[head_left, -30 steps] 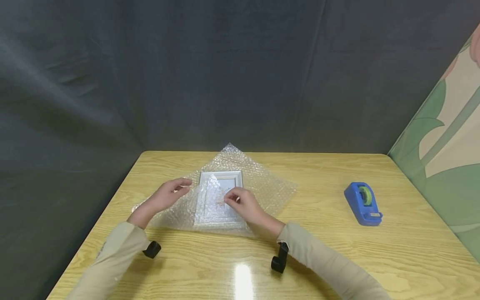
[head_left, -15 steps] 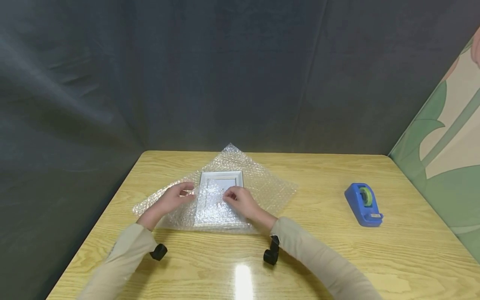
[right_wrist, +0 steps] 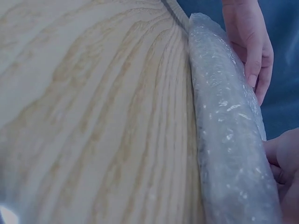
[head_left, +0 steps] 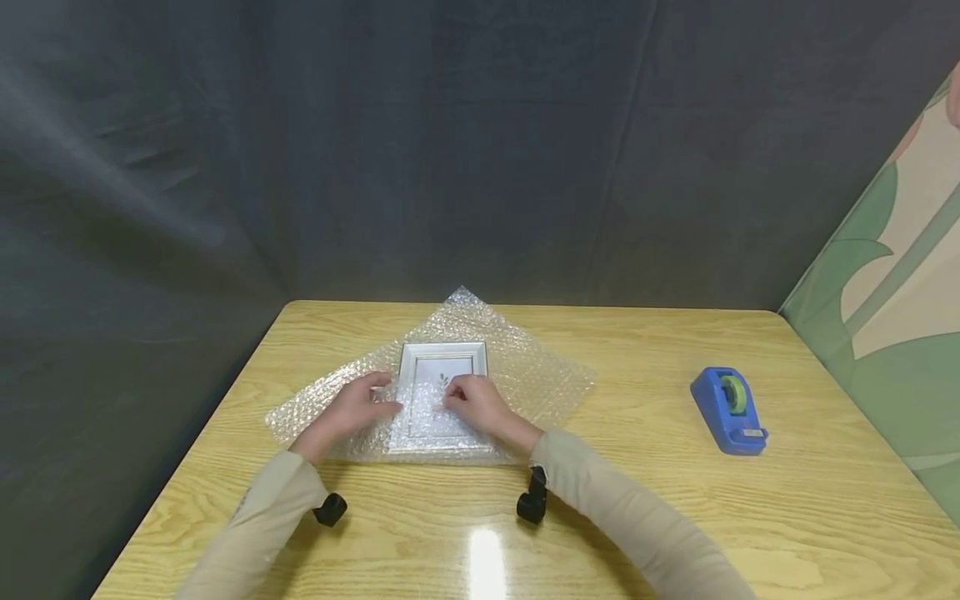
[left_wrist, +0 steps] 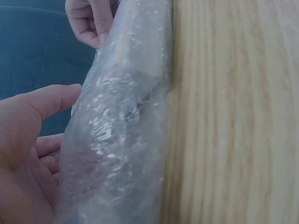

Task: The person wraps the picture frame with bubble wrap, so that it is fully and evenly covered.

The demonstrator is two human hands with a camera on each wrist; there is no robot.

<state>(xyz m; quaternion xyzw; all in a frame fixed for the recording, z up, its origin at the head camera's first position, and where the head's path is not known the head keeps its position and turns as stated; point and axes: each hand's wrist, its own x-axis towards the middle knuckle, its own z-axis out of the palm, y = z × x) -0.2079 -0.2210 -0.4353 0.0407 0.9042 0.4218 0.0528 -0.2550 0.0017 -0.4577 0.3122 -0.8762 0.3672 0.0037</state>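
Observation:
A silver-white picture frame (head_left: 442, 349) lies on a sheet of bubble wrap (head_left: 525, 367), with the near part of the sheet folded up over the frame's lower portion. My right hand (head_left: 482, 403) is over the frame's middle, thumb and fingertips pinching the folded bubble wrap. At the frame's left edge, my left hand (head_left: 358, 408) rests on the wrap, its fingers loosely extended and the thumb apart. In the left wrist view, the folded bubble wrap (left_wrist: 112, 140) runs between both hands; the right wrist view shows its rounded near fold (right_wrist: 229, 130) along the table.
A blue tape dispenser (head_left: 723, 408) with a green-yellow roll stands at the right of the wooden table (head_left: 630, 500). Dark curtain (head_left: 465, 150) hangs behind and to the left. On the right is a leaf-patterned panel (head_left: 900, 283).
My left hand has moved right, up to the frame's edge. The raised tip of the fold has come down flatter over the frame, while my right hand has shifted only slightly left.

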